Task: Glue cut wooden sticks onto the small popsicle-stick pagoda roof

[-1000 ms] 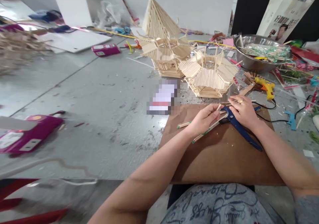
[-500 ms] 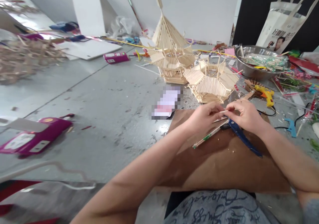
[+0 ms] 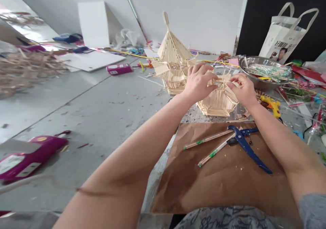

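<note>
My left hand point(image 3: 200, 82) and my right hand point(image 3: 243, 89) pinch a short thin wooden stick point(image 3: 224, 81) between them, held level. They are at the top of a low six-sided model point(image 3: 216, 103) built of wooden sticks; whether the stick touches its posts, I cannot tell. Left of it and behind stands a taller stick pagoda point(image 3: 174, 49) with a pointed roof. Nearer to me, a blue-handled cutter point(image 3: 251, 152) lies on brown paper point(image 3: 193, 191). Beside the cutter are sticks with green-marked ends point(image 3: 212, 154).
A yellow glue gun point(image 3: 272, 105) lies at the right, near a metal bowl point(image 3: 265, 83) of wrapped sticks. A white bag point(image 3: 282, 42) stands behind. Purple devices lie on the left point(image 3: 38, 156) and farther back point(image 3: 119, 68). Many loose sticks point(image 3: 30, 69) are piled far left.
Both hands have moved forward, from above the cutter to the top of the low model, carrying the stick. The cutter and the green-ended sticks now show fully on the paper.
</note>
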Demonstrator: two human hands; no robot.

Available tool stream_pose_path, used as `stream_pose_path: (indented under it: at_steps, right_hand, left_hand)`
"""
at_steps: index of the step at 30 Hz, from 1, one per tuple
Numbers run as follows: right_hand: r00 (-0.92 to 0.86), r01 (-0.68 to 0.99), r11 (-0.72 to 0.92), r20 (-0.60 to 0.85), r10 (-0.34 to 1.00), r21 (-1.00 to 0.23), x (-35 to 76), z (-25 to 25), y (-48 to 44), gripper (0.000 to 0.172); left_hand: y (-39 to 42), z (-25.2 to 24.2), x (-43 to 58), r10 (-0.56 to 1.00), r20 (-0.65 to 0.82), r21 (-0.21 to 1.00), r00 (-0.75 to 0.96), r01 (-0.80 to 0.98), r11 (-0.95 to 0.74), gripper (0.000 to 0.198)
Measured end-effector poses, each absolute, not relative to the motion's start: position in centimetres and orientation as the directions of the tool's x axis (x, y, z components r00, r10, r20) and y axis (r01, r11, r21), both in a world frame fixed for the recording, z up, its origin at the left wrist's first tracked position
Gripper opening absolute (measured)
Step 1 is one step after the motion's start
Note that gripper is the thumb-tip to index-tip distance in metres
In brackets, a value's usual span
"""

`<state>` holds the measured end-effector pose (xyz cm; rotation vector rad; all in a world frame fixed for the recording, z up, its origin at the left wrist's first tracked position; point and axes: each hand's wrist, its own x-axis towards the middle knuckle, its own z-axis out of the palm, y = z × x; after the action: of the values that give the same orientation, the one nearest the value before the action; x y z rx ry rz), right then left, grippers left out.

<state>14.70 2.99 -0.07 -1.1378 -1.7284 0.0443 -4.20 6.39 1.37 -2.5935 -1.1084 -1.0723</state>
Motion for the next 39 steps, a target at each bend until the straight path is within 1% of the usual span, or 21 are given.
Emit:
stream_pose_path:
  at_steps: [4,9,18,23,28,34,39]
  right_hand:
    - [-0.056,0.633,0.582,0.719,0.693,-0.511,14.4,-0.7,4.2,0.024]
    - [-0.062,0.6,0.606,0.724,0.686,-0.523,13.9,-1.0,5.0,0.017]
    - [-0.087,0.637,0.571,0.689,0.72,-0.517,13.9,-0.9,5.1,0.014]
    - [-0.118,0.668,0.547,0.654,0.748,-0.505,13.7,-0.4,4.7,0.017]
    - [-0.102,0.724,0.481,0.613,0.784,-0.495,13.5,-0.5,4.5,0.02]
    - [-0.101,0.732,0.454,0.578,0.809,-0.508,13.4,-0.8,4.4,0.023]
    - [-0.063,0.722,0.451,0.599,0.798,-0.525,14.4,-0.1,2.5,0.024]
  left_hand:
    - [7.3,1.2,-3.9,0.582,0.652,0.143,0.486,0.675,-0.724,0.018]
    - [7.6,1.3,-3.7,0.575,0.655,0.137,0.49,0.671,-0.728,0.012]
    - [8.1,1.1,-3.8,0.576,0.655,0.164,0.489,0.651,-0.741,0.007]
    - [8.3,1.3,-3.7,0.549,0.663,0.159,0.509,0.62,-0.768,0.006]
    - [8.1,2.1,-3.5,0.53,0.639,0.153,0.557,0.583,-0.798,0.007]
    - [7.9,2.4,-3.5,0.519,0.614,0.122,0.595,0.578,-0.807,0.009]
    - [7.7,2.9,-3.5,0.512,0.621,0.107,0.594,0.583,-0.806,0.009]
